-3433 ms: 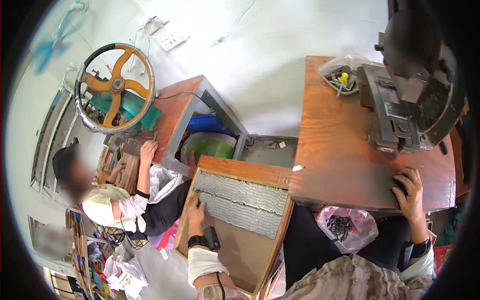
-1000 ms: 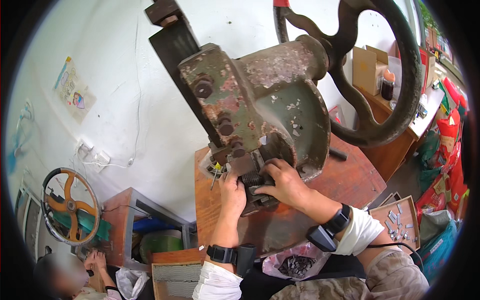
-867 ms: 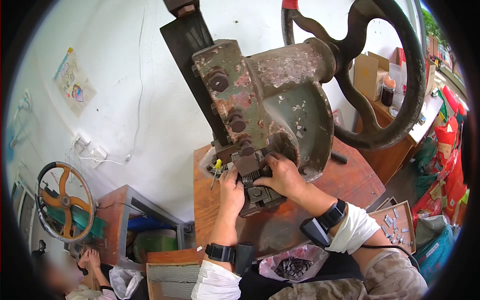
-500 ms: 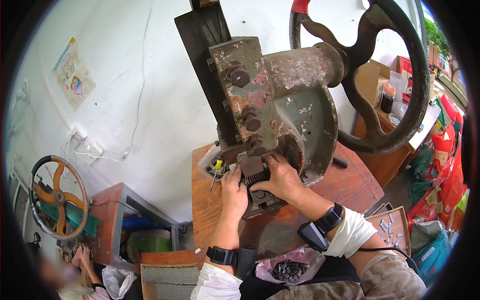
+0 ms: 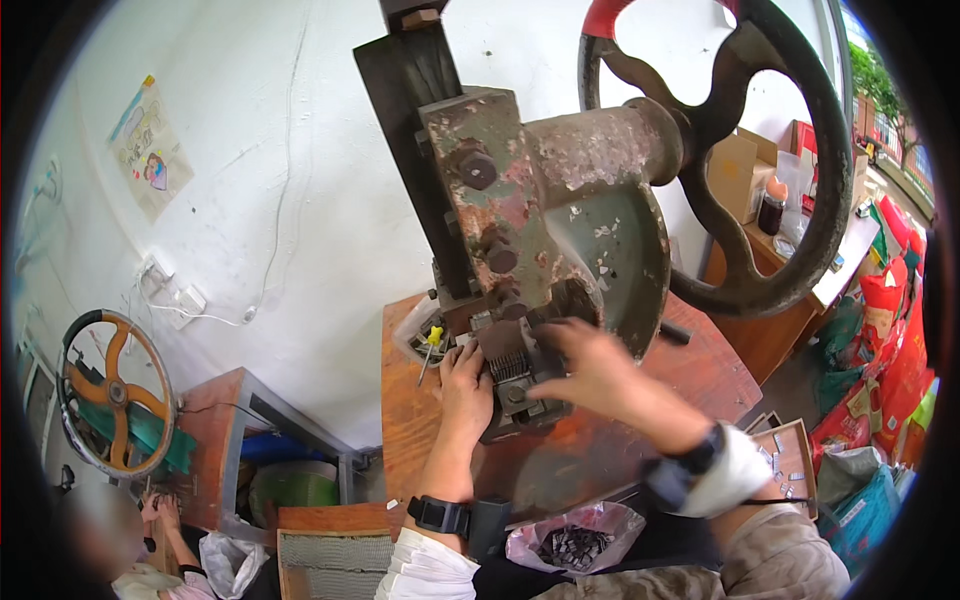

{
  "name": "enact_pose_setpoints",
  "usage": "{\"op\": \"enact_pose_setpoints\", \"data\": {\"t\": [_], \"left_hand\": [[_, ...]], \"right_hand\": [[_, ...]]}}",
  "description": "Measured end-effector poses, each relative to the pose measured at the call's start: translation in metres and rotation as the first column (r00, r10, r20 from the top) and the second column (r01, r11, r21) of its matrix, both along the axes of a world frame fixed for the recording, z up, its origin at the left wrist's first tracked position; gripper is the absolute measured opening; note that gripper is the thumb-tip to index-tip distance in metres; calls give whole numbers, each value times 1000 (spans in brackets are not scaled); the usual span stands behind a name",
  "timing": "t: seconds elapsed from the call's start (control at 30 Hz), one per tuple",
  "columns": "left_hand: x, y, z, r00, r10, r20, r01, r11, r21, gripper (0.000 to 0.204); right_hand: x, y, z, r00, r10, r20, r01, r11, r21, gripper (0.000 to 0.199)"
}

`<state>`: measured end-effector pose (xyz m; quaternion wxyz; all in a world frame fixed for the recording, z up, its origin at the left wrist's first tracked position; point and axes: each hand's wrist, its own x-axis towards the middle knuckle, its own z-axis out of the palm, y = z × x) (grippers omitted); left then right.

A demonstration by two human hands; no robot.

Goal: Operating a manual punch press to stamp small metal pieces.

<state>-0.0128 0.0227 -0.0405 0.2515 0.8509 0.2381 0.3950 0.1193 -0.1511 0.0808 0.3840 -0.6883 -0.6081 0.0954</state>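
Note:
A heavy, paint-chipped hand press stands on a wooden table. Under its ram sits a metal die with a ridged, comb-like block and a bolt head in front. My left hand lies along the die's left side, fingers bent inward at the block; whatever its fingertips pinch is too small to make out. To the right of the die, my right hand is blurred by motion, its thumb and fingers apart with nothing visible between them. A yellow-handled screwdriver leans on a clear tub beside my left hand.
A large handwheel rises at the upper right. In front of me is a plastic bag of small dark metal parts; a shallow box of small pieces lies right. Another person's hands are beneath a second wheel at left.
My right hand has pulled away from the ridged block, to the right, and its fingers have spread. My left hand stays at the die's left side. The view has shifted slightly.

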Motion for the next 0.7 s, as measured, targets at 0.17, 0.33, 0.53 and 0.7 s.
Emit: {"op": "enact_pose_setpoints", "data": {"t": [0.17, 0.33, 0.53, 0.7], "left_hand": [[-4, -16, 10, 954, 99, -283, -123, 990, -69, 45], [-5, -22, 19, 926, 131, -354, -189, 973, -135, 45], [-8, -19, 12, 947, 84, -309, -133, 981, -144, 45], [-10, -14, 11, 958, 18, -286, -56, 991, -125, 40]], "right_hand": [[103, -100, 195, 578, -748, 327, 245, 541, 804, 40], [165, -132, 216, 839, -543, 42, 404, 672, 621, 40], [108, -104, 65, 740, -573, -352, 627, 400, 668, 45], [109, -79, -41, 788, -535, -304, 544, 376, 750, 39]]}}
